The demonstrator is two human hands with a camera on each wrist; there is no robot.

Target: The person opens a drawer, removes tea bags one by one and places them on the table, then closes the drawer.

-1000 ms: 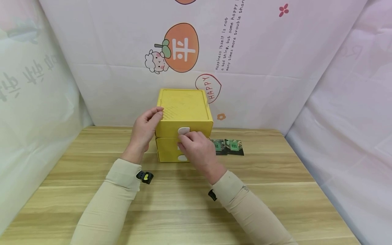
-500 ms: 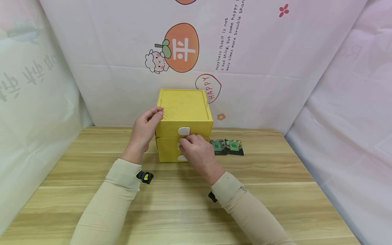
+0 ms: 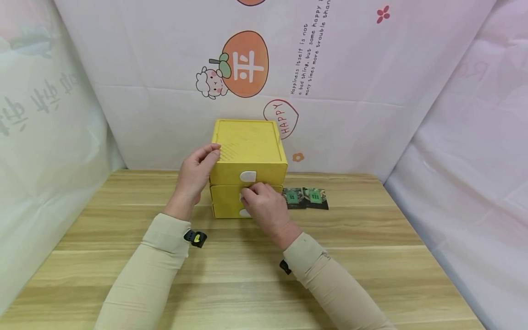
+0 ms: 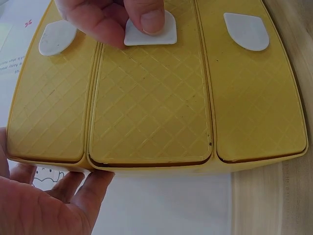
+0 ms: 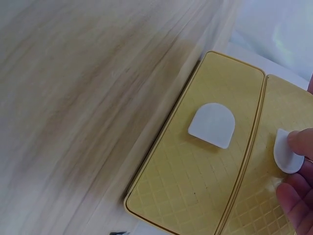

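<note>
A yellow three-drawer box [image 3: 249, 142] stands on the table, each drawer front carrying a white pull tab. My right hand [image 3: 267, 208] pinches the middle tab [image 5: 284, 157] between thumb and fingers. The tab above it [image 3: 248, 176] is uncovered, and the bottom tab [image 5: 213, 126] shows fully in the right wrist view. My left hand [image 3: 193, 175] rests against the box's upper left edge; in the left wrist view its extended fingers [image 4: 93, 191] lie along the box's side. All the drawer fronts sit flush in the frame.
Two dark cards with green pictures [image 3: 315, 197] lie on the wooden table [image 3: 243, 284], right of the box and partly behind it. A white printed cloth [image 3: 350, 114] hangs close behind, with white cloth walls on both sides.
My right hand has moved slightly down the box front, from just under the top tab to the middle tab. The left hand and the box have stayed in place.
</note>
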